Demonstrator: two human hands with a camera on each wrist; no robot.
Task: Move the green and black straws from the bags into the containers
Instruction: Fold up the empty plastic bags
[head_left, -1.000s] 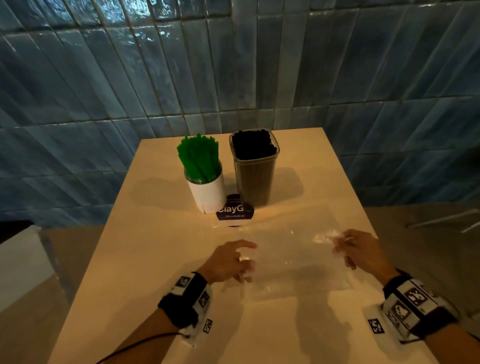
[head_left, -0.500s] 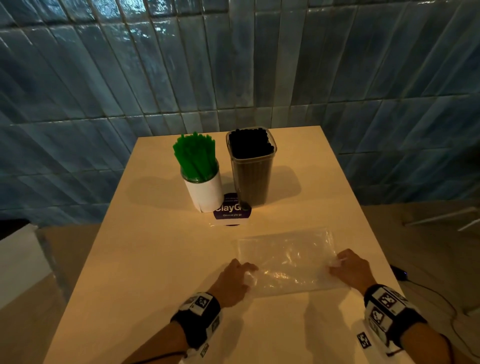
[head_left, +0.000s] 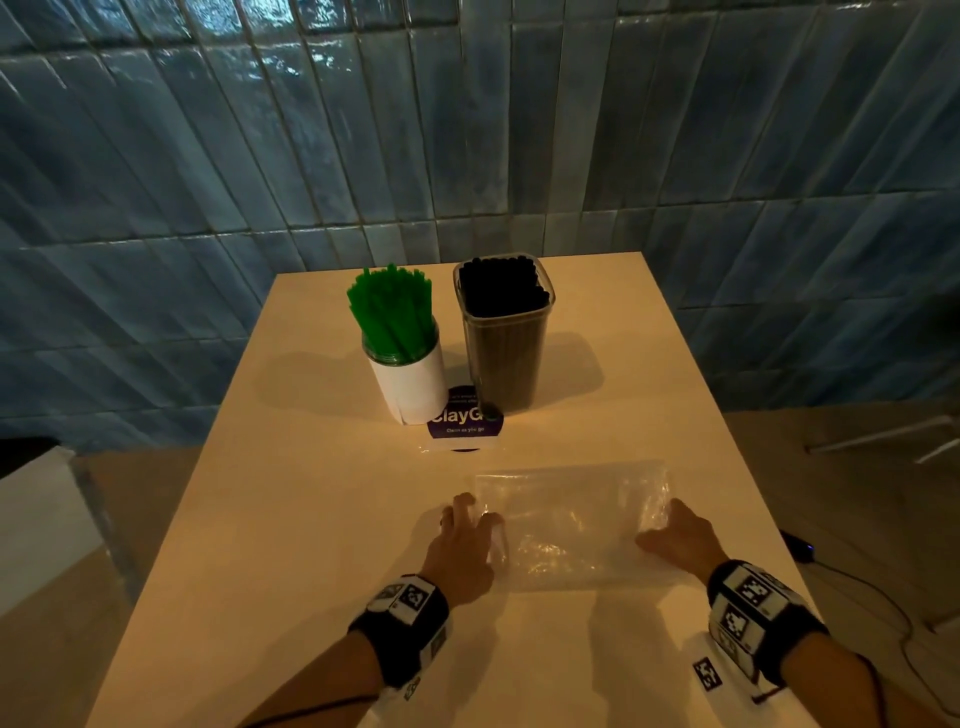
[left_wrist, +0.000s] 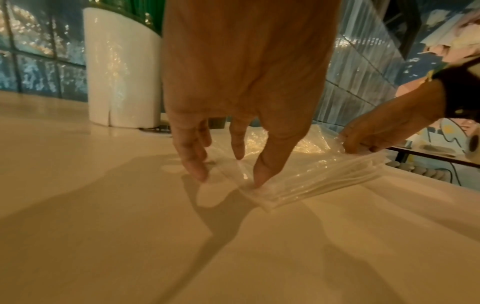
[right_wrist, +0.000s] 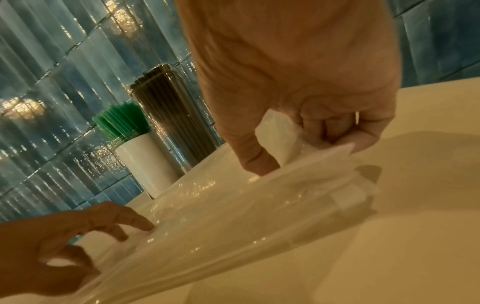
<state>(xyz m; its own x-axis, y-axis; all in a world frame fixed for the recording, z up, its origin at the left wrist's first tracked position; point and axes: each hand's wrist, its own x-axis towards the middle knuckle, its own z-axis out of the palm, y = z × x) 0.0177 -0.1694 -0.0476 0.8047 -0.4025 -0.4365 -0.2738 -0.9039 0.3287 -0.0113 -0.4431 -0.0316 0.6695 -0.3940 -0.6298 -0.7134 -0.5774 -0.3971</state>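
Green straws (head_left: 392, 312) stand in a white cup (head_left: 413, 387) at the table's far middle. Beside it on the right, a clear tall container (head_left: 506, 364) is packed with black straws (head_left: 501, 291). A flat stack of clear, empty-looking plastic bags (head_left: 569, 525) lies on the table near me. My left hand (head_left: 467, 519) presses straight fingers (left_wrist: 259, 176) on the bags' left edge. My right hand (head_left: 660, 525) pinches the bags' right edge (right_wrist: 319, 156) between thumb and curled fingers (right_wrist: 335, 133), lifting it slightly.
A round purple sticker (head_left: 465, 423) lies in front of the two containers. A blue tiled wall (head_left: 467, 130) backs the cream table (head_left: 291, 545). On the floor at right are a small dark device (head_left: 795, 546) and a cable; a white box (head_left: 36, 519) sits at left.
Both hands have come closer to me with the bags. The bags were spread and partly lifted; now they lie flat, and my left fingers have straightened onto the left edge.
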